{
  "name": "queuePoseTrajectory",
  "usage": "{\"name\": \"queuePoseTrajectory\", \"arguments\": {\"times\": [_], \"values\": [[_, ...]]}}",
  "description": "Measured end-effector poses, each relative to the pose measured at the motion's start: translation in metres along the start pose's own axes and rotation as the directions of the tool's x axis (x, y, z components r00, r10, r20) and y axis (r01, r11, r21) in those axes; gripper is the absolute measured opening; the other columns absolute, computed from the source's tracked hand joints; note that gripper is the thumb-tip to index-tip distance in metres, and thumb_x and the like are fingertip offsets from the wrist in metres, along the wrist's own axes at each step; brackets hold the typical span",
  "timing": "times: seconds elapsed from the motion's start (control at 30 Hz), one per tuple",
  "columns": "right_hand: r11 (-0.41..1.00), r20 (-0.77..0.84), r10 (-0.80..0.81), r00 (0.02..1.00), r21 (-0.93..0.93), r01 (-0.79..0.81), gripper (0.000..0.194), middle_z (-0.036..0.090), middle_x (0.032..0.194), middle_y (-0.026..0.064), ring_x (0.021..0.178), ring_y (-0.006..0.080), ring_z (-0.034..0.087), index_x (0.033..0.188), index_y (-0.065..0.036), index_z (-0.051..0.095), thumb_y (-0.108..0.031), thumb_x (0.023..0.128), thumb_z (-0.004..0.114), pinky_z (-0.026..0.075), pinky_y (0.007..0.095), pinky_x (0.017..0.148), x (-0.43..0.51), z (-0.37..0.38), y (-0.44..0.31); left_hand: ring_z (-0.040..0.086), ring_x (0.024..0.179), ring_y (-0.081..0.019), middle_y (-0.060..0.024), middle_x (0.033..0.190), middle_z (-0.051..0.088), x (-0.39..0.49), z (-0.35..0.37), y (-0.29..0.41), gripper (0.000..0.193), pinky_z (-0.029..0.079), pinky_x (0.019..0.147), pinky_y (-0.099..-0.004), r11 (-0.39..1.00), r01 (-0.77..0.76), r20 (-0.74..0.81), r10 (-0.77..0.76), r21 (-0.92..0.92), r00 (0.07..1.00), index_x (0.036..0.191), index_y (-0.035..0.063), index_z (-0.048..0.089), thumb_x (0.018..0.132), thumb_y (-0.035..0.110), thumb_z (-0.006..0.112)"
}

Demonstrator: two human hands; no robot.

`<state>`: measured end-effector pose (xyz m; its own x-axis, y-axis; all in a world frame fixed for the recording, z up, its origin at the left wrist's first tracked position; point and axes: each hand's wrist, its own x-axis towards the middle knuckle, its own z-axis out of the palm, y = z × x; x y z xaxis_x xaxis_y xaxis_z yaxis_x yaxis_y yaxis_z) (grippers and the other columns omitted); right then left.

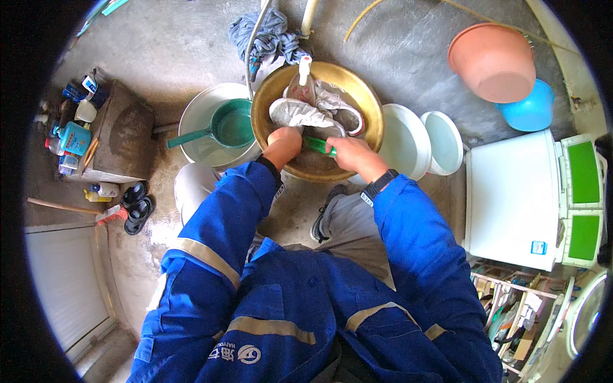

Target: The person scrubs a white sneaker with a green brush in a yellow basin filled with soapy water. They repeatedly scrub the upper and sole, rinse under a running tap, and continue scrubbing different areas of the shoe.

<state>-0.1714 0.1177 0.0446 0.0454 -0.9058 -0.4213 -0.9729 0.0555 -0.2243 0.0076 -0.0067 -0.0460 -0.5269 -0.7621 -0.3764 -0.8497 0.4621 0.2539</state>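
A brass-coloured metal basin stands before me with a pair of wet, pale shoes in it. My right hand grips a green-handled brush over the basin's near side; the bristles are hidden. My left hand is closed on the near end of the left shoe, beside the brush's other end. A clear bottle with a white cap is at the basin's far side, behind the shoes.
Left of the basin, a green dipper rests in a white tub. White buckets stand to the right. Wet blue cloth lies beyond, near a metal hose. Black slippers are on the floor at left.
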Motion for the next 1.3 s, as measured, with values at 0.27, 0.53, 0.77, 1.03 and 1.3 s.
{"name": "queuePoseTrajectory", "arguments": {"times": [0.27, 0.53, 0.77, 1.03, 1.3], "values": [[0.998, 0.121, 0.0, 0.993, 0.062, -0.008, 0.03, 0.075, 0.112, 0.0198, 0.112, 0.041, 0.071, 0.118, -0.01, 0.065, -0.008, 0.089, 0.07, 0.056, 0.0503, 0.091, 0.004, -0.005, -0.005, 0.076, 0.115, -0.0349, -0.0191, 0.127, 0.076, 0.009, -0.008, -0.008, 0.045, 0.061, 0.094, -0.0486, 0.997, -0.005, 0.121, 0.014, -0.074, 0.993, 0.118, 0.0074, 0.08, 0.092, 0.043, 0.071], [0.997, -0.166, -0.074, 0.983, 0.014, 0.078, 0.067, 0.072, 0.121, 0.024, 0.114, 0.0439, 0.07, 0.139, -0.014, 0.047, -0.028, 0.087, 0.085, 0.056, 0.054, 0.093, -0.011, -0.014, -0.018, 0.064, 0.099, -0.0244, -0.0051, 0.108, 0.064, 0.001, -0.043, -0.027, 0.04, 0.058, 0.093, -0.0453, 0.352, 0.361, 0.364, -0.059, -0.864, 0.93, 0.114, 0.0082, 0.071, 0.089, 0.038, 0.073], [0.921, -0.07, 0.078, 0.995, 0.387, -0.045, 0.059, 0.074, 0.121, 0.0253, 0.116, 0.0403, 0.071, 0.142, -0.013, 0.059, -0.021, 0.086, 0.079, 0.056, 0.0496, 0.097, -0.011, -0.017, -0.04, 0.059, 0.123, -0.0306, -0.0092, 0.131, 0.061, -0.009, -0.046, -0.015, 0.062, 0.058, 0.096, -0.0539, 0.069, 0.321, 0.306, -0.173, -0.945, 0.936, 0.136, 0.0067, 0.063, 0.092, 0.049, 0.076], [0.626, -0.066, 0.068, 0.996, 0.78, 0.009, 0.055, 0.076, 0.124, 0.0199, 0.11, 0.0238, 0.073, 0.143, -0.003, 0.065, -0.013, 0.091, 0.078, 0.057, 0.0355, 0.096, -0.013, -0.02, -0.048, 0.066, 0.1, -0.0271, -0.0133, 0.117, 0.066, -0.012, -0.025, -0.001, 0.081, 0.059, 0.084, -0.0532, -0.332, 0.237, 0.337, -0.287, -0.913, 0.897, 0.133, 0.0044, 0.064, 0.094, 0.075, 0.063], [0.478, 0.165, 0.086, 0.983, 0.859, -0.186, 0.046, 0.067, 0.086, -0.0017, 0.066, 0.0054, 0.057, 0.148, -0.01, 0.064, -0.027, 0.105, 0.066, 0.044, 0.0272, 0.054, -0.032, -0.057, -0.072, 0.061, 0.136, -0.0411, -0.0174, 0.149, 0.062, -0.029, -0.015, 0.001, 0.081, 0.045, 0.118, -0.06, -0.667, 0.4, 0.179, 0.377, -0.629, 0.909, 0.152, 0.0124, 0.053, 0.11, 0.071, 0.017]]}}
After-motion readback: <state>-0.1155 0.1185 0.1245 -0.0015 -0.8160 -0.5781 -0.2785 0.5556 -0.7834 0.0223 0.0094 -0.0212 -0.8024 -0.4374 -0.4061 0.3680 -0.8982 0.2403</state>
